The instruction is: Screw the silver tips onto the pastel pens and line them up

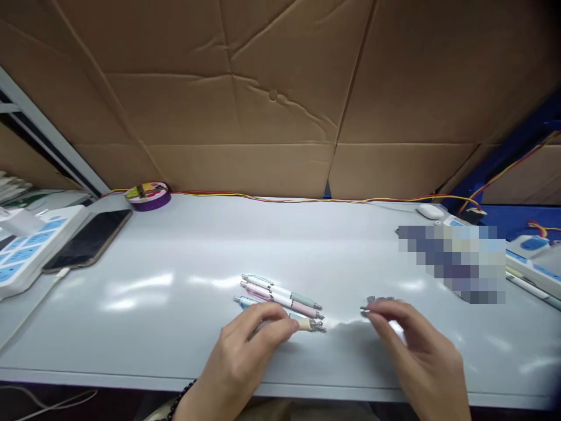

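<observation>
With the pens as the centre of our clock face, the cardboard sheet (280, 88) fills the far side at 12, likely serving as a screen. Below it, the pale worktop (197, 234) carries everything. The white power strip (59, 225) sits out at 9 to 10, and we take it that the smartphone (94, 240) lies just beside it so that its plugged-in cable reaches.

Our left hand (245, 351) comes in from 7, thumb and index finger pinching around the cream-gripped pen (304, 323), probably to steady it; the curled fingers hide much of the barrel. Our right hand (421, 356) rests towards 3 to 4, its thumb and index finger pressed together on a small metal piece (364, 311); something so slight seems to call for a fingertip hold.

The purple tape roll (151, 202) stands at 10, out of the hands' way. The green-gripped pen (284, 292) and pink-gripped pen (284, 302) lie nearly parallel on the worktop, just beyond the left fingers, gripped ends slanting towards 4, which puts those ends on the right hand's side. Smallest, more metal bits (381, 299) lie behind the right fingertips, partly hidden, handily near.
</observation>
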### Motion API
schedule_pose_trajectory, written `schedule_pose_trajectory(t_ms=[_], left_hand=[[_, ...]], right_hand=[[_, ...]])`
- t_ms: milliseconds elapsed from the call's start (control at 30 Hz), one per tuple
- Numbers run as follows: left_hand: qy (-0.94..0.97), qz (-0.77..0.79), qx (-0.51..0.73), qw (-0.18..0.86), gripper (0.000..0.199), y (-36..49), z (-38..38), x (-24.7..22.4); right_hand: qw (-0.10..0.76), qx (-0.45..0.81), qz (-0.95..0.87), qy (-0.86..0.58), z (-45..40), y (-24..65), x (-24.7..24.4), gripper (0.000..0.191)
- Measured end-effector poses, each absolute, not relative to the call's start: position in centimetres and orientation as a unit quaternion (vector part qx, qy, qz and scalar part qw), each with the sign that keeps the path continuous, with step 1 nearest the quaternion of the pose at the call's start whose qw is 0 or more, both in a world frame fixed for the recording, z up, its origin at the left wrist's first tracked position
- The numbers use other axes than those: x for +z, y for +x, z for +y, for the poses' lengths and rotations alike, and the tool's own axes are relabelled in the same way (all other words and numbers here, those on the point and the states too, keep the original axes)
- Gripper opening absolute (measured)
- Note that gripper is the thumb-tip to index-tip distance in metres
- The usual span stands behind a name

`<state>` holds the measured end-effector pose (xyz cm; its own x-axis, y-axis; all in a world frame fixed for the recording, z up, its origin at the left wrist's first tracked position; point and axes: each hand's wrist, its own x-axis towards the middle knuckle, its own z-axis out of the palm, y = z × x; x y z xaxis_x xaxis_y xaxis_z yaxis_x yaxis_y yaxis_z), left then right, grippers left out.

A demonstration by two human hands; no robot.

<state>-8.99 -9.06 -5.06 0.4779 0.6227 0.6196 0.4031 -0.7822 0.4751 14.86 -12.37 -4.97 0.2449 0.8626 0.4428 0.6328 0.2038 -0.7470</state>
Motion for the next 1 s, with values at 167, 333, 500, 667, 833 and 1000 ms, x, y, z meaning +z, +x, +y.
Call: schedule_pose_trajectory(t_ms=[167,333,500,667,833,1000], left_hand=[[0.873,0.304,0.357,0.135,0.031,-9.0,-9.1,-5.3],[0.883,0.305,0.334,0.127,0.028,-8.8,-9.0,-5.1],[0.895,0.31,0.3,0.117,0.026,-8.9,-9.2,-5.1],[0.901,0.3,0.296,0.108,0.025,-9.0,-9.2,-5.2],[0.903,0.296,0.294,0.102,0.024,-8.9,-9.1,-5.2],[0.906,0.296,0.284,0.111,0.027,-8.9,-9.2,-4.9]], right_hand=[[0.522,0.252,-0.595,-0.557,-12.8,12.6,-5.1,0.009],[0.523,0.291,-0.607,-0.523,-12.4,12.0,-5.4,0.009],[0.517,0.293,-0.639,-0.488,-12.5,11.9,-5.7,0.012],[0.502,0.272,-0.668,-0.477,-12.5,11.7,-6.0,0.018],[0.487,0.252,-0.677,-0.491,-12.6,11.7,-6.1,0.014],[0.441,0.227,-0.693,-0.523,-12.4,11.7,-6.0,0.01]])
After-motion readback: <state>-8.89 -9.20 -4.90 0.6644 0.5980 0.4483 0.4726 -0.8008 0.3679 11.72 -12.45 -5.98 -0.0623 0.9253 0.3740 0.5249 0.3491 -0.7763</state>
